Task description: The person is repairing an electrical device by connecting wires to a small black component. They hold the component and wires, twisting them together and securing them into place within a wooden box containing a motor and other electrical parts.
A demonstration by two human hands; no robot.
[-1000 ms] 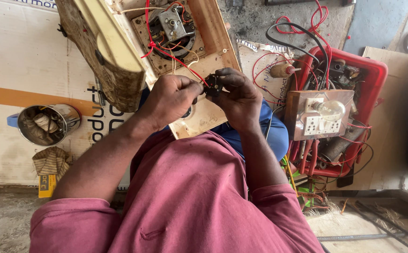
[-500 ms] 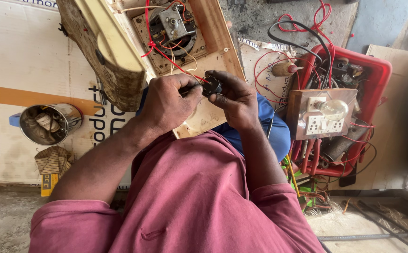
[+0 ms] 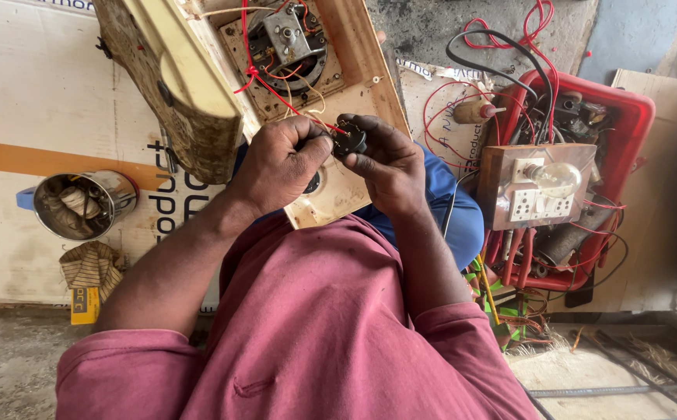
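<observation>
- head view: the left hand (image 3: 280,167) is curled nearly shut, its thumb and fingertips pinched on a small black round part (image 3: 348,140) held above the person's lap.
- the right hand (image 3: 385,167) is also closed on that same black part from the other side, fingers wrapped around it, so both hands meet on it.
- a red wire (image 3: 276,89) runs from the black part up into the opened appliance (image 3: 276,70), whose wooden-coloured underside with a round metal motor plate faces the camera; the appliance leans over the person's knees, its cream, dirt-caked body to the left.
- under it all lies a cardboard sheet (image 3: 19,101) on the floor; near its left edge stands a steel cup (image 3: 82,204) with a striped cloth (image 3: 89,264) just below it.
- well to the right, a red crate (image 3: 626,117) holds wires and a wooden test board (image 3: 540,187) with a bulb and sockets.
</observation>
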